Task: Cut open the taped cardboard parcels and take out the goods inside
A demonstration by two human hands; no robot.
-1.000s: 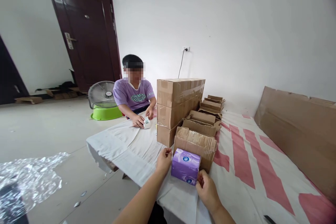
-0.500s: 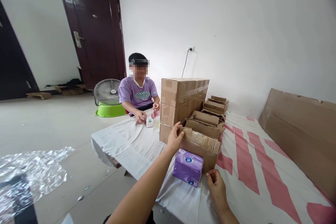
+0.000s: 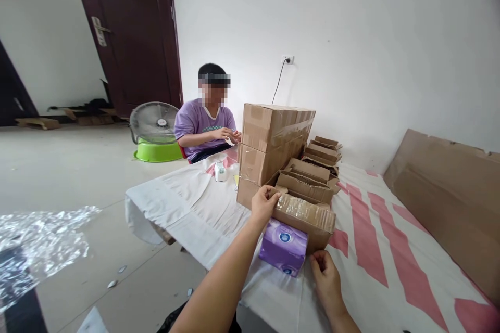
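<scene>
A brown cardboard box [image 3: 302, 213] with clear tape along its top stands at the near end of a row of boxes. My left hand [image 3: 264, 205] grips its upper left corner, thumb and fingers closed on the edge. At the box's lower right corner is my right hand [image 3: 327, 277], fingers curled in a pinch against the cardboard; the exact contact is partly hidden. A purple tissue pack [image 3: 284, 247] rests on the cloth in front of the box, between my two arms.
Opened cardboard boxes [image 3: 308, 169] line up behind, beside a taped stack of closed boxes [image 3: 258, 127]. A person [image 3: 207, 119] sits across the cloth-covered table [image 3: 187, 203], near a small white box [image 3: 220, 171]. A cardboard sheet [image 3: 449, 192] leans at the right.
My left hand's fingers have closed in on the box's corner. The other person has drawn their hands back from the small white box and brought them together. My view has shifted slightly.
</scene>
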